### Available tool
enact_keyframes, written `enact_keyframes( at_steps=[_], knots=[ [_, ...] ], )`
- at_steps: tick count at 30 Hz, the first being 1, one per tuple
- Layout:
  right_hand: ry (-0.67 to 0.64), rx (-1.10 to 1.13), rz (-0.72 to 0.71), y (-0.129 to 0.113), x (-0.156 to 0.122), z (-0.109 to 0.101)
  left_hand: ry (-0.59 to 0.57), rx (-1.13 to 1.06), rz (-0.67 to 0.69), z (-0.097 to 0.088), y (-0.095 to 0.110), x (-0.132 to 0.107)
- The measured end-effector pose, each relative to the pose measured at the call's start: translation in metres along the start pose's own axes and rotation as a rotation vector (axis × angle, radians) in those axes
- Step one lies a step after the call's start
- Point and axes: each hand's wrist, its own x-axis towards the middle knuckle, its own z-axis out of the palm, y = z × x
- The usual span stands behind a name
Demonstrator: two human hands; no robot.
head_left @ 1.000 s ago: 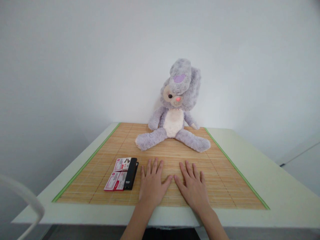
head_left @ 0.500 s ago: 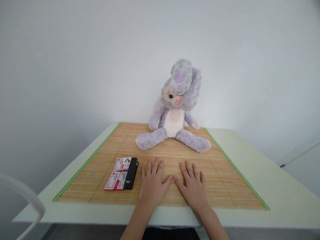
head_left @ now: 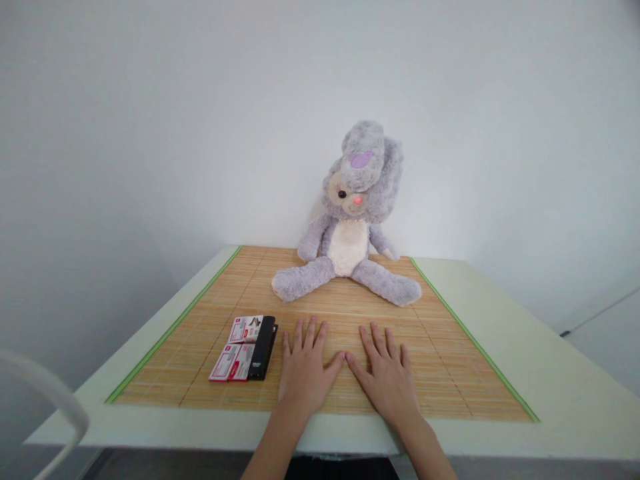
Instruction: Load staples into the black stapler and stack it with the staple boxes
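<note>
My left hand (head_left: pixel 303 370) lies flat and open on the bamboo mat (head_left: pixel 450 360), fingers spread, holding nothing. My right hand (head_left: pixel 387 377) lies flat beside it, also open, and the two thumb tips nearly touch. Just left of my left hand sits a black stapler (head_left: pixel 263 347) with two red-and-white small boxes (head_left: pixel 237 350) lying against its left side. A grey-purple plush rabbit (head_left: pixel 350 227) sits upright at the back of the mat, legs splayed toward me, leaning on the wall.
The mat has green edging and covers a pale table (head_left: pixel 565 393) that stands in a corner of white walls. A curved white bar (head_left: pixel 50 393) shows at the lower left, off the table's edge.
</note>
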Motion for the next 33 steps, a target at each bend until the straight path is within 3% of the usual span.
enact_keyframes(
  at_steps=[33],
  knots=[
    [0.003, 0.009, 0.014, 0.0001, 0.0, 0.0003, 0.005, -0.023, 0.016, 0.0021, -0.002, 0.0003]
  ],
)
